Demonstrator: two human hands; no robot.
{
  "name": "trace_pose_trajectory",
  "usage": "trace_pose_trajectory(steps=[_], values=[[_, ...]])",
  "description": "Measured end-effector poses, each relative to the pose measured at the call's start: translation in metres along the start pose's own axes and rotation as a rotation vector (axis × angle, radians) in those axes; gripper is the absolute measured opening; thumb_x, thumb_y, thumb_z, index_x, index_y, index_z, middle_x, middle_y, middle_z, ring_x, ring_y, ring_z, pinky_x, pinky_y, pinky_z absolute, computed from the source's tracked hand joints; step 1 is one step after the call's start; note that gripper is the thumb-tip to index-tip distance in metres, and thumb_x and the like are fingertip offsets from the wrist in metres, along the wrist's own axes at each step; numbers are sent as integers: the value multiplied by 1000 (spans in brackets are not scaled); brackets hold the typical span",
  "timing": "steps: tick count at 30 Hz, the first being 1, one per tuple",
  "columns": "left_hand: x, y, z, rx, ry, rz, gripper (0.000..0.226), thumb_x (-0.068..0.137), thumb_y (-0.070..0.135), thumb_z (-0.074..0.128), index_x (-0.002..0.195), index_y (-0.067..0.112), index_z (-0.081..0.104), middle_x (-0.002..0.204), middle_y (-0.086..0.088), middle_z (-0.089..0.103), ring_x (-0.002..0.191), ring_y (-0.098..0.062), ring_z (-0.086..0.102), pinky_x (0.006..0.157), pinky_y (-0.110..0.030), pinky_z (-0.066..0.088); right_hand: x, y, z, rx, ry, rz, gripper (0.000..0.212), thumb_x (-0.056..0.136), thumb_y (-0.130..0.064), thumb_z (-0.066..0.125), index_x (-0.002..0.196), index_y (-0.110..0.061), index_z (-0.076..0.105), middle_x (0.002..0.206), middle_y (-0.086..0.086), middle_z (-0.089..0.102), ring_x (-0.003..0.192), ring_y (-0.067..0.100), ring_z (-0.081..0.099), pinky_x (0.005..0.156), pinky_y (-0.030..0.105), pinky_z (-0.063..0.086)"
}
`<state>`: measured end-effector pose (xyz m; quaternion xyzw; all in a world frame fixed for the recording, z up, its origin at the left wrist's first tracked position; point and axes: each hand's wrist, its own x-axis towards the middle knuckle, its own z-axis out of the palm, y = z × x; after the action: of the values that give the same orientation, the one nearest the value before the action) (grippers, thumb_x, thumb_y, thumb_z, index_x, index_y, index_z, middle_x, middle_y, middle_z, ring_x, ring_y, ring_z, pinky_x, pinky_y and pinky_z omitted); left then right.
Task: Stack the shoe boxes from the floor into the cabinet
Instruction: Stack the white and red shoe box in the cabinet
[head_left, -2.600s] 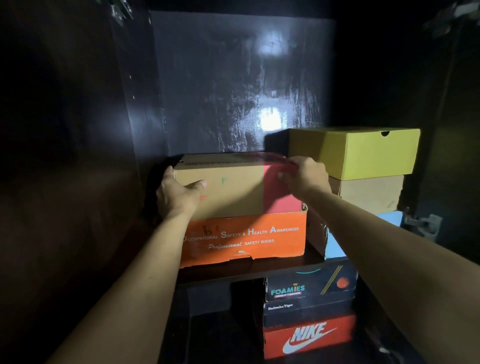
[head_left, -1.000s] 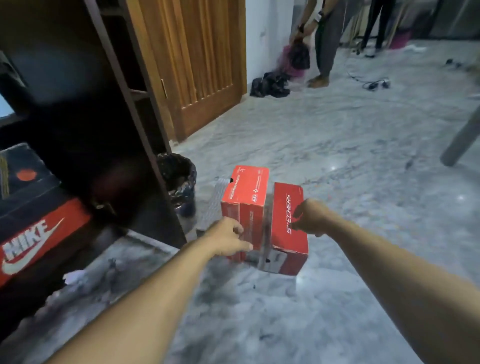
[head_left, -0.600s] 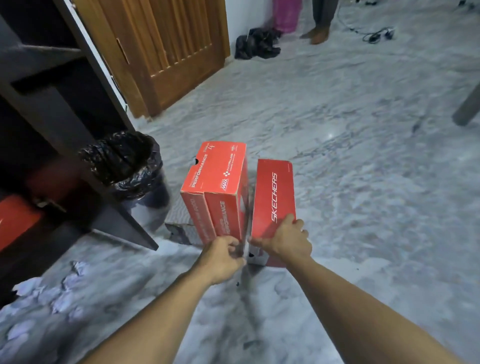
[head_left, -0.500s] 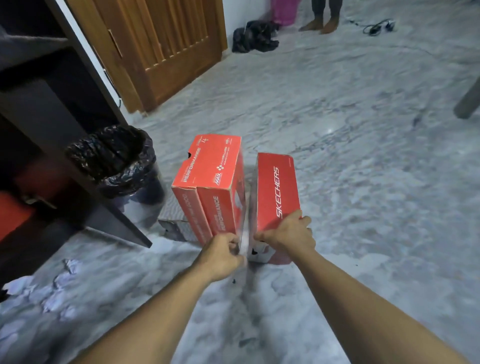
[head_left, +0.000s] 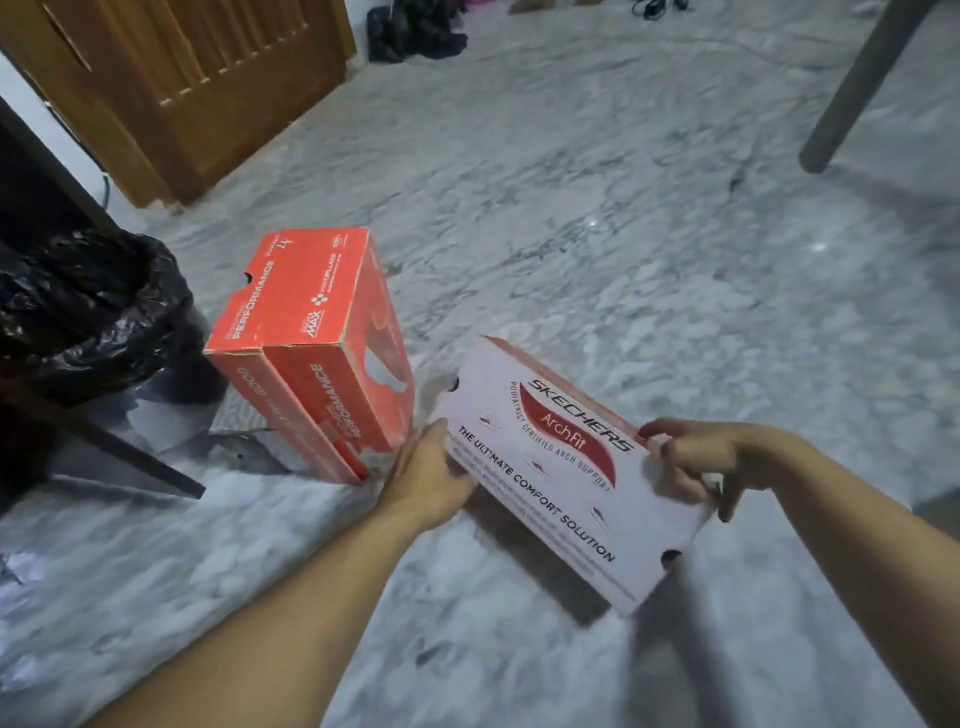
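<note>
Head view: Skechers box lifted, grip looks thin

The marble floor (head_left: 597, 208) carries the orange box (head_left: 311, 353), on end beside the bin (head_left: 88, 317). The white Skechers box (head_left: 566, 473) tilts above the floor, the left hand (head_left: 426, 478) and right hand (head_left: 696, 462) clamped on opposite ends. Fingertip holds could slip, dropping it or popping the lid.

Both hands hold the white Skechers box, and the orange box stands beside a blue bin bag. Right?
Not quite. In the head view the bin bag is black. Both the left hand and right hand do hold the Skechers box, with the orange box beside the bag.
</note>
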<state>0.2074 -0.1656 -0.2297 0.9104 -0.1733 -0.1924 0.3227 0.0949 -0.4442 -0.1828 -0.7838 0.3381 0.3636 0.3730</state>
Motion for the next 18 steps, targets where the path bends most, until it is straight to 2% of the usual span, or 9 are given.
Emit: trace_pose_trajectory(steps=[1,4,7,9,11,13,15,16,18], values=[[3,2,2,23,6,10,60,75,19,74,129,17,49,132,-6,49,127,-24,45,104,-37,39,3,7,-3,44,42,-22,80,56,-2,46,127,-39,49,118,14,62,92,34,60,68,56,58],[14,0,11,95,-16,-6,75,72,25,77,137,16,40,133,-8,44,132,-27,37,108,-43,34,15,21,-3,88,218,-114,63,76,-2,41,124,-36,62,106,9,70,84,32,70,69,51,61],[24,-4,17,65,-11,-28,72,68,22,80,130,15,45,127,-9,50,124,-28,45,100,-36,41,29,34,7,313,552,-122,51,79,0,54,126,-18,63,104,16,64,83,35,68,73,47,60],[30,-7,18,30,63,-33,68,64,23,82,123,15,48,121,-10,56,119,-30,50,93,-36,45,34,48,15,482,833,-102,54,76,-5,68,129,-9,59,113,19,62,100,34,63,89,44,53],[33,-8,19,-6,110,-43,74,64,29,83,128,19,48,120,-5,59,118,-28,52,90,-33,45,32,59,26,551,995,-53,54,76,-20,75,125,-7,58,123,19,59,113,34,55,94,39,44],[32,-8,20,-80,44,-46,82,63,38,84,134,28,45,107,9,65,108,-20,60,84,-31,46,30,68,45,590,1017,-7,49,78,-35,74,118,-10,61,120,15,62,113,33,56,90,38,43],[28,-7,21,-173,-71,-22,75,57,43,86,121,44,47,90,22,67,90,-9,65,75,-27,48,28,75,68,632,1038,-11,46,77,-44,70,112,-14,63,112,8,67,107,30,60,84,34,41],[27,-8,21,-203,-120,-8,69,54,41,88,112,41,51,88,21,70,87,-5,66,72,-24,49,26,79,78,664,1054,-24,48,75,-49,68,111,-17,64,109,4,68,104,27,62,81,31,40],[24,-9,25,-282,-207,29,72,54,25,93,115,36,57,97,19,73,91,2,66,73,-15,49,24,86,94,726,1040,-53,59,69,-58,67,115,-23,64,112,1,68,105,21,62,82,28,39]])
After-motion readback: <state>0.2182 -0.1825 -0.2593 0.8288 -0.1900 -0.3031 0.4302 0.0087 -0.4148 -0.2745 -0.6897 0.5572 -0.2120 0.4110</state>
